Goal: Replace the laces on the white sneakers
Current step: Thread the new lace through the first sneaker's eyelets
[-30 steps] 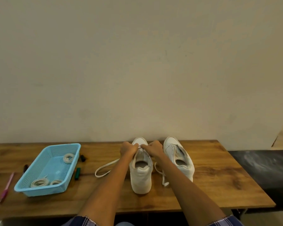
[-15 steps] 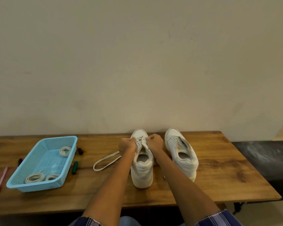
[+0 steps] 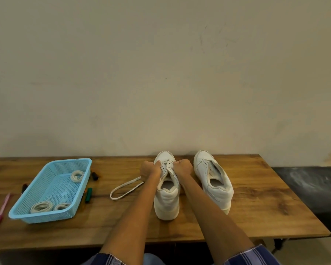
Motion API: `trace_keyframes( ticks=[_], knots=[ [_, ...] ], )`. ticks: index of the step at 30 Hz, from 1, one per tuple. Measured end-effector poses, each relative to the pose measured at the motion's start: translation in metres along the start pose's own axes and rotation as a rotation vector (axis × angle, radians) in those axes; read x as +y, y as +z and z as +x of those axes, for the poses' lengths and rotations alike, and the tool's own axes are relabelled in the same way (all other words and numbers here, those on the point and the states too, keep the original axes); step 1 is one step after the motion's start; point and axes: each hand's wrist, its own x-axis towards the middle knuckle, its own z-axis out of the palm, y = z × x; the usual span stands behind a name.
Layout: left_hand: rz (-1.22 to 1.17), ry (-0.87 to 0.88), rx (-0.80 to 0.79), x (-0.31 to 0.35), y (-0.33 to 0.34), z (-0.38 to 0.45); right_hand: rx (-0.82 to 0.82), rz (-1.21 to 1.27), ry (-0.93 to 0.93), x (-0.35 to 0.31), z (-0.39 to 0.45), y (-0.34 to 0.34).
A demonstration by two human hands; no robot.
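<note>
Both fists are clamped on the eyelet flaps of the near white sneaker (image 3: 166, 196), left hand (image 3: 149, 170) and right hand (image 3: 182, 167) either side. A loose lace (image 3: 125, 188) trails from the left hand; the second sneaker (image 3: 213, 178) stands just right of the right hand on the desk (image 3: 256, 203).

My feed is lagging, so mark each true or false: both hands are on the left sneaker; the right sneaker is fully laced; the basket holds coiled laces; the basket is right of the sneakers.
1. Both hands, left and right, grip the left sneaker: true.
2. The right sneaker is fully laced: false, no lace shows in it.
3. The blue basket holds coiled laces: true.
4. The basket is right of the sneakers: false, it sits to their left.
</note>
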Motion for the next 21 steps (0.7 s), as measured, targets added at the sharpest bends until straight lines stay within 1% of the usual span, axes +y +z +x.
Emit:
trace_keyframes(
  ticks=[4,8,10,12,13,15,16,19,21],
  knots=[
    [0.041,0.04,0.016,0.001,-0.001,-0.004,-0.032,-0.061,-0.022,-0.005,-0.003,-0.004],
    [0.072,0.19,0.086,0.014,-0.015,-0.004,-0.084,-0.203,-0.079,-0.018,-0.011,-0.02],
    [0.008,0.291,0.071,0.035,-0.029,-0.004,-0.029,-0.211,-0.154,-0.037,-0.013,-0.034],
    [-0.123,0.376,0.019,0.068,-0.046,-0.014,0.044,-0.184,-0.244,-0.069,-0.022,-0.05],
    [-0.161,0.427,0.006,0.085,-0.054,-0.021,0.066,-0.16,-0.318,-0.086,-0.026,-0.056],
    [-0.219,0.543,-0.017,0.129,-0.075,-0.038,0.101,-0.023,-0.48,-0.125,-0.041,-0.073],
    [-0.254,0.588,-0.028,0.154,-0.086,-0.048,0.115,0.099,-0.526,-0.147,-0.049,-0.084],
    [-0.311,0.693,-0.058,0.221,-0.116,-0.078,0.174,0.399,-0.594,-0.212,-0.08,-0.12],
    [-0.379,0.734,-0.065,0.256,-0.137,-0.106,0.196,0.579,-0.613,-0.251,-0.104,-0.146]
  ],
)
